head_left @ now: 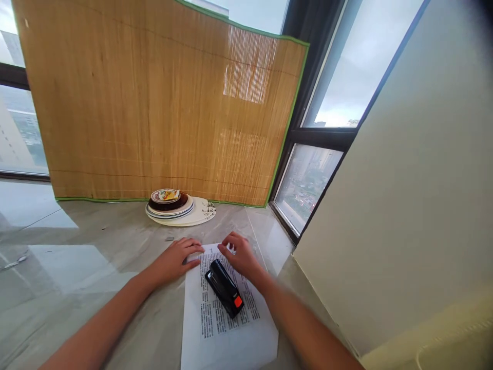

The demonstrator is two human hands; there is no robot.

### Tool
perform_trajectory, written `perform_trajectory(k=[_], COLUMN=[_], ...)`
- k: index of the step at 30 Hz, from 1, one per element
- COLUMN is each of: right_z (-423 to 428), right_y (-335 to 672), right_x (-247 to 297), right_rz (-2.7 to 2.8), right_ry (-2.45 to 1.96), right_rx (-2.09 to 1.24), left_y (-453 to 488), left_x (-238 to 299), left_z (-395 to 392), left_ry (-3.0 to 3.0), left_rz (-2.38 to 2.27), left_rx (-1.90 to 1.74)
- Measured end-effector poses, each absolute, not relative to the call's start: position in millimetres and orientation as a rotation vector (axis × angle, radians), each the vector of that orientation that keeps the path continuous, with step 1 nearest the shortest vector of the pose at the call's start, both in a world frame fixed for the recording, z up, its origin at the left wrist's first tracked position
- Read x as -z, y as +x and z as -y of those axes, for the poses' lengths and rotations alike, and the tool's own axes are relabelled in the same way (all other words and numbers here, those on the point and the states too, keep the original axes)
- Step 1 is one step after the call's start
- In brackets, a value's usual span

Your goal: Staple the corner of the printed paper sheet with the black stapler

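A white printed sheet of paper lies on the grey marble floor. A black stapler with a red end rests on the sheet, pointing away and to the left. My left hand lies flat with fingers stretched out, its fingertips on the sheet's top left corner. My right hand is at the sheet's top edge, fingers curled down onto the paper, just beyond the stapler. Neither hand touches the stapler.
A stack of plates sits on the floor ahead, in front of a bamboo mat leaning against the window. A pale wall rises on the right. Window frames stand at the far right corner.
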State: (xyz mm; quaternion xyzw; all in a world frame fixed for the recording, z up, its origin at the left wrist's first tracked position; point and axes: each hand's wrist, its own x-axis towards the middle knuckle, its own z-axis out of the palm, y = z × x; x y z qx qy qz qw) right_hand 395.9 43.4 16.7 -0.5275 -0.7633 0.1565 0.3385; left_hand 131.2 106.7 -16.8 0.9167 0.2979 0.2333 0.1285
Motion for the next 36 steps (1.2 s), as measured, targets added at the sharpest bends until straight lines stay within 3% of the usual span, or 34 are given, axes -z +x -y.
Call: perform_trajectory(k=[4,20,31,36], right_z=[-14,-7,-48,-49], right_y=[414,398,454,457], right_x=[-55,-42,-32,-31], right_rz=[2.314,2.203,2.067,2.133], right_ry=[-1.047,-0.936,-0.878,-0.898], right_rx=[-0.813,-0.662,-1.441,-1.387], left_y=[127,133,136,134], left_x=[25,19,13,11], left_z=[-116,-118,-111,-115], left_ry=[2.671,2.589,2.499,2.375], left_rz=[-0.879,-0.793,-0.929,-0.933], left_rx=[-0.602,-0.663,-0.699,-0.680])
